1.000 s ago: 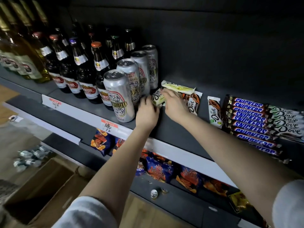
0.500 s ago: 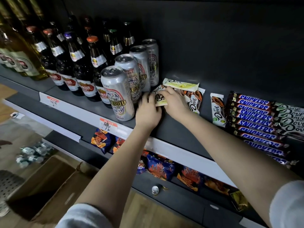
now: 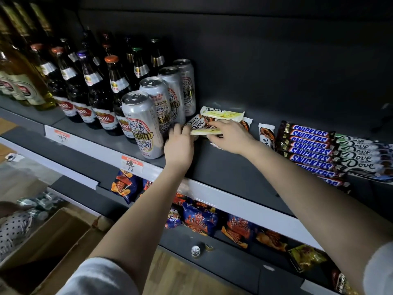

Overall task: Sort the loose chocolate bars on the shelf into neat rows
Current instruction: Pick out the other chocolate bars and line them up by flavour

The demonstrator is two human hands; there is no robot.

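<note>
Silver beer cans stand left on the shelf; just beside them the left hand lays bent fingers on the left end of a pale yellow Dove bar, grip or mere touch I cannot tell. The right hand pinches the bar's other end between thumb and curled fingers, before loose Dove bars, with Snickers rows farther right.

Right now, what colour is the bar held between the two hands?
Pale yellow. The bar shows best in the head view, the only one.
</note>
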